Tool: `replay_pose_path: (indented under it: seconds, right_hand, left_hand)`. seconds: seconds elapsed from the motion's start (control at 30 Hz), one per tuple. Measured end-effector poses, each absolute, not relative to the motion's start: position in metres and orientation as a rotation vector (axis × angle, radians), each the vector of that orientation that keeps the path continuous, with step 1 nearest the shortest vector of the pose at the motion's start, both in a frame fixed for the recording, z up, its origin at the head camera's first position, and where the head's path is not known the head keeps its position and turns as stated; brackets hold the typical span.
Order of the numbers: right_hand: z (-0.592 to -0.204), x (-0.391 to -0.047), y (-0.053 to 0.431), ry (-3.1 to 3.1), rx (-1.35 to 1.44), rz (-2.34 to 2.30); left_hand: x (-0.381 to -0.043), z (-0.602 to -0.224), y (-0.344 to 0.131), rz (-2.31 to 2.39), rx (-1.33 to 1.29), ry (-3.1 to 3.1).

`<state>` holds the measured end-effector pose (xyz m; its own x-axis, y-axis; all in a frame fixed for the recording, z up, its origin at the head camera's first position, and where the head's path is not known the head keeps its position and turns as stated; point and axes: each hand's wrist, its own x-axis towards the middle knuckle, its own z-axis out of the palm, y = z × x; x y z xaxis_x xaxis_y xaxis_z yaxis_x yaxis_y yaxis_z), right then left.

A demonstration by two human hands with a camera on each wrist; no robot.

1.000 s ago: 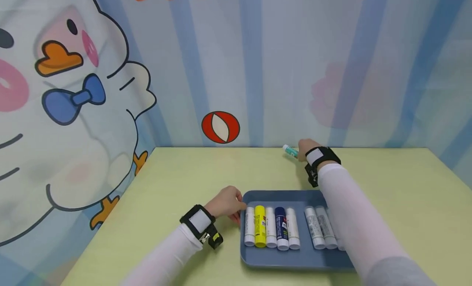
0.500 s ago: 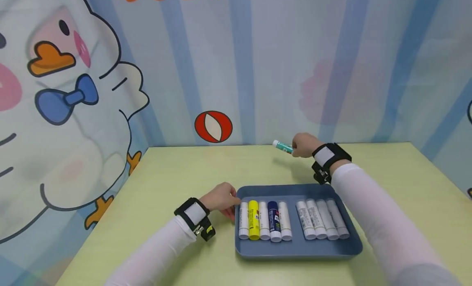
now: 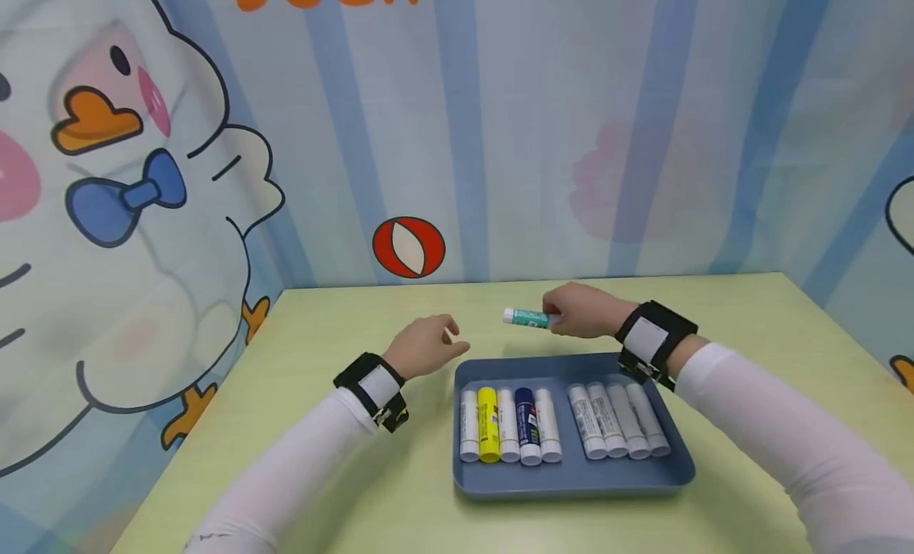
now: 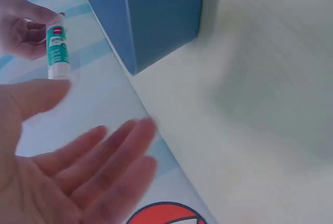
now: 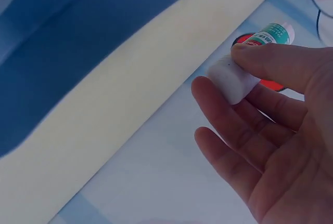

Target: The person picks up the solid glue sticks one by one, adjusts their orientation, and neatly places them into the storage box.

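Between the thumb and fingers of my right hand [image 3: 589, 309] is a green glue stick [image 3: 528, 318] with white ends, held nearly level above the table behind the tray. The right wrist view shows the thumb pressing the glue stick [image 5: 276, 33] near its white end. My left hand [image 3: 426, 346] hovers off the tray's back left corner, fingers apart and nothing in them; the left wrist view shows its relaxed fingers [image 4: 119, 167]. Below both hands lies a blue-grey tray [image 3: 571, 484]. Inside it, a left row has white sticks, a yellow stick [image 3: 489, 425] and a navy stick [image 3: 528, 427].
Several white and grey sticks [image 3: 618, 421] form a second group in the tray's right half, with a gap between the groups. The pale yellow table [image 3: 343, 316] ends at a wall cloth [image 3: 457, 141] printed with ducks and stripes.
My right hand has brought the glue stick left and nearer, toward the left hand. The left hand has let go of the tray's edge and lifted up and away. The camera view shifted slightly.
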<state>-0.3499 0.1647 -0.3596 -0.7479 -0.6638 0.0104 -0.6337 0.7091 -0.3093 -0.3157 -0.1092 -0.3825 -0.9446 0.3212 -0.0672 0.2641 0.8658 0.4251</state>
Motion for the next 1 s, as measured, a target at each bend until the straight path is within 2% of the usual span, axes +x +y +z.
replay_pose_path:
  seconds: [0.3,0.63,0.8,1.0]
  right_hand:
    - [-0.354,-0.323,0.154,2.815,-1.235,-0.319]
    - [-0.35,-0.311,0.157,2.83,-1.282,-0.243]
    - [-0.353,-0.309,0.166,2.821,-1.206,-0.497]
    - [-0.361,-0.309,0.175,2.603,-0.739,-1.214]
  left_hand:
    - [-0.311,-0.377,-0.073,0.12,1.11,3.053]
    - [-0.302,-0.367,-0.061,-0.134,1.37,3.016]
    - [-0.3,-0.372,-0.061,-0.036,1.329,3.035]
    - [-0.295,-0.375,-0.058,0.399,1.002,3.069]
